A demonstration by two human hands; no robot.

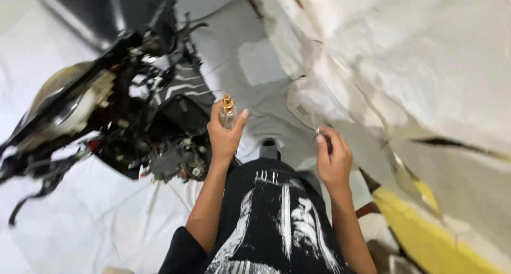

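Note:
My left hand [224, 135] grips a small clear glass spray bottle [228, 113] with a gold nozzle, held upright in front of me. My right hand [333, 158] is raised beside it with the fingers pinched together on something small and clear at the fingertips; what it is I cannot tell. Both hands hover above a grey floor, with my black printed shirt [277, 226] below them.
A stripped black motorcycle [133, 109] with exposed wiring and engine parts lies at the left. A large white cloth or plastic sheet [404, 56] covers the right side. A yellow panel [426, 231] shows at the lower right.

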